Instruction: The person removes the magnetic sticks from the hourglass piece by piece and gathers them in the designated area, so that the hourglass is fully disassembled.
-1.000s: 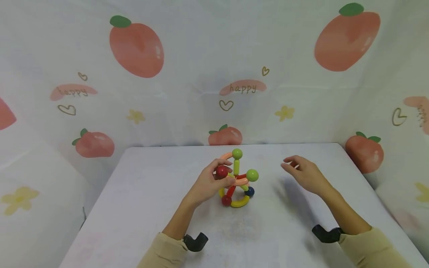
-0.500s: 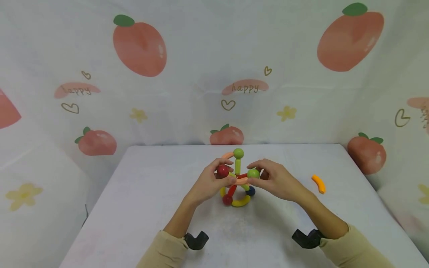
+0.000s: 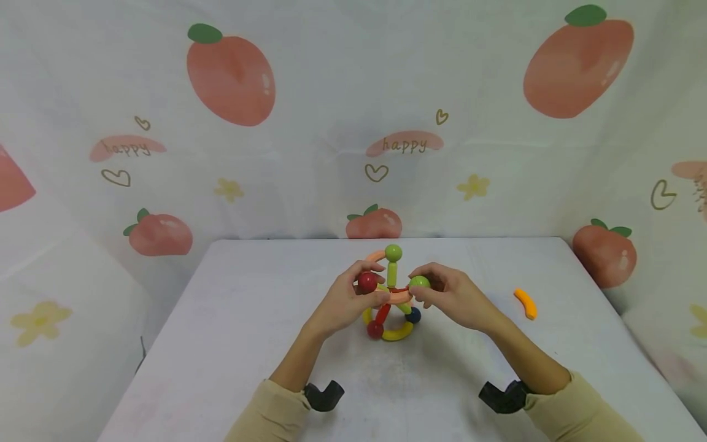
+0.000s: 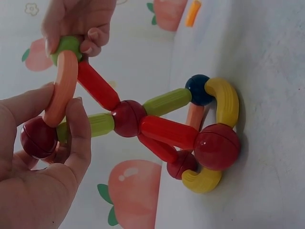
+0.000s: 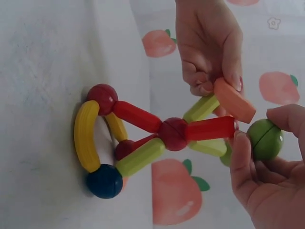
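A magnetic ball-and-rod model stands on the white table (image 3: 232, 344). Its base has yellow curved rods (image 3: 399, 333), red balls and a dark blue ball (image 3: 412, 315). Straight red and light green rods meet at a central red ball (image 4: 128, 118). With thumb and fingers, my left hand (image 3: 350, 299) pinches a salmon curved rod (image 4: 62, 90) beside an upper red ball (image 3: 367, 282). My right hand (image 3: 455, 298) grips a light green ball (image 5: 265, 140); in the right wrist view a small gap separates it from the ends of the salmon rod and a red rod (image 5: 209, 129).
An orange curved rod (image 3: 525, 304) lies alone on the table to the right. Another light green ball (image 3: 393, 252) tops the model at the back. Behind the table hangs a white curtain (image 3: 309, 123) printed with peaches.
My right hand has come left from over the table's right side and taken hold of the light green ball. The orange rod has come into view. My left hand keeps its hold.
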A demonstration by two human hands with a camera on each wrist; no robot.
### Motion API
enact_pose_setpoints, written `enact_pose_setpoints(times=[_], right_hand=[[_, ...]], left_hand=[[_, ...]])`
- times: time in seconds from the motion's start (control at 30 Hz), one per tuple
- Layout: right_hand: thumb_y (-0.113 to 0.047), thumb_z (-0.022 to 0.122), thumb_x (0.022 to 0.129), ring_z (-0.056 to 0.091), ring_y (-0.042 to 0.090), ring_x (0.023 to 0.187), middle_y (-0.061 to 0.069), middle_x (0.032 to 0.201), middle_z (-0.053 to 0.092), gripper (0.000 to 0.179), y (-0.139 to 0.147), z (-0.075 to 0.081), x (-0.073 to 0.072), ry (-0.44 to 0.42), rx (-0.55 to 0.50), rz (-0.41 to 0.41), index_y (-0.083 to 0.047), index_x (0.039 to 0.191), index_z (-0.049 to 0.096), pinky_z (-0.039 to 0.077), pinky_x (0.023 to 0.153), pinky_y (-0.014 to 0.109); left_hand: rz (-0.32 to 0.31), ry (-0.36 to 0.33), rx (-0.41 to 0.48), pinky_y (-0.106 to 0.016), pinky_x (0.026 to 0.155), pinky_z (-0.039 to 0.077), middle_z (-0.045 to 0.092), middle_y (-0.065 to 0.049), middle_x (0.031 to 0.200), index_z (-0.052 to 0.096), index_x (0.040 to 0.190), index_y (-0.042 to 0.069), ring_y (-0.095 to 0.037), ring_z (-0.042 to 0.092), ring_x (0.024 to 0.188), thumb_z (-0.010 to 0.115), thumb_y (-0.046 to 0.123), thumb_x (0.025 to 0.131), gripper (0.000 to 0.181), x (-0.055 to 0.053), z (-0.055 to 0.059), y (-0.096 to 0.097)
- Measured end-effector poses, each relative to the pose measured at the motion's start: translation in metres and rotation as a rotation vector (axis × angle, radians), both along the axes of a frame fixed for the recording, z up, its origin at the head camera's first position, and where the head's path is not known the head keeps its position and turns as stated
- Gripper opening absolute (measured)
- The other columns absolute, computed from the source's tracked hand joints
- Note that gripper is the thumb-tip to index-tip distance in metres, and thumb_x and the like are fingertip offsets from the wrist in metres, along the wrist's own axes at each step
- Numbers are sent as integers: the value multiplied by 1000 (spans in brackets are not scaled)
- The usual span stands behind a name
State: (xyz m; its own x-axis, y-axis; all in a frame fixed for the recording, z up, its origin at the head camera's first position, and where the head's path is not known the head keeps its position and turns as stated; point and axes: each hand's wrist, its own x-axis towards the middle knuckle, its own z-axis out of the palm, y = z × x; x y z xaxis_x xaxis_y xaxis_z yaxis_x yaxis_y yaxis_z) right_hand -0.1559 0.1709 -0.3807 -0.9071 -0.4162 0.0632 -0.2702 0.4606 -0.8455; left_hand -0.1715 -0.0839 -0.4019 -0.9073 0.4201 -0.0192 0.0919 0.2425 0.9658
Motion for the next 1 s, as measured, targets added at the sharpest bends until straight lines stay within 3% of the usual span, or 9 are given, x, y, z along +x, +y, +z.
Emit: enact_pose_setpoints(times=[0.1, 0.23, 0.47, 0.67, 0.77, 1.0], right_hand=[[-28, 66, 100, 68, 27, 83, 15, 99, 70, 30, 1, 0, -1, -33, -10, -8, -9, 123, 63, 57, 76, 25], [-29, 66, 100, 67, 20, 82, 10, 99, 70, 32, 4, -3, -2, -34, -5, -41, -8, 124, 62, 57, 76, 25], [-29, 68, 99, 67, 19, 82, 10, 113, 65, 35, 15, -11, -16, 36, 14, -173, -12, 129, 62, 54, 72, 25], [-33, 69, 97, 65, 26, 101, 19, 130, 60, 50, 30, -31, -53, 30, 72, -308, -5, 136, 55, 53, 79, 20], [-31, 71, 96, 64, 33, 108, 22, 130, 61, 50, 37, -47, -76, 31, 111, -356, -2, 134, 55, 54, 81, 23], [-22, 72, 95, 67, 39, 113, 24, 126, 66, 42, 46, -82, -117, 87, 189, -374, 1, 128, 61, 58, 85, 37]], left_hand=[[10, -2, -8, -32, 85, 62, 61, -13, 131, 53, 137, 22, -19, 69, 95, 76, 25, 92, 50, 0, 1, 0], [17, -1, -17, -32, 85, 61, 62, -14, 131, 53, 136, 22, -19, 69, 93, 76, 25, 92, 50, 1, 1, -1], [16, -14, 6, -33, 86, 62, 62, -11, 130, 54, 136, 20, -21, 67, 101, 75, 24, 93, 48, 1, 1, -1], [16, -19, 23, -35, 88, 62, 61, -13, 133, 51, 141, 21, -21, 68, 104, 75, 23, 93, 54, 1, -2, -1], [11, -19, 42, -36, 88, 62, 60, -14, 133, 48, 144, 23, -22, 69, 106, 75, 22, 93, 58, 2, -2, -1], [-1, -7, 64, -37, 88, 62, 59, -12, 132, 42, 149, 29, -23, 68, 108, 76, 22, 92, 67, 3, 1, 2]])
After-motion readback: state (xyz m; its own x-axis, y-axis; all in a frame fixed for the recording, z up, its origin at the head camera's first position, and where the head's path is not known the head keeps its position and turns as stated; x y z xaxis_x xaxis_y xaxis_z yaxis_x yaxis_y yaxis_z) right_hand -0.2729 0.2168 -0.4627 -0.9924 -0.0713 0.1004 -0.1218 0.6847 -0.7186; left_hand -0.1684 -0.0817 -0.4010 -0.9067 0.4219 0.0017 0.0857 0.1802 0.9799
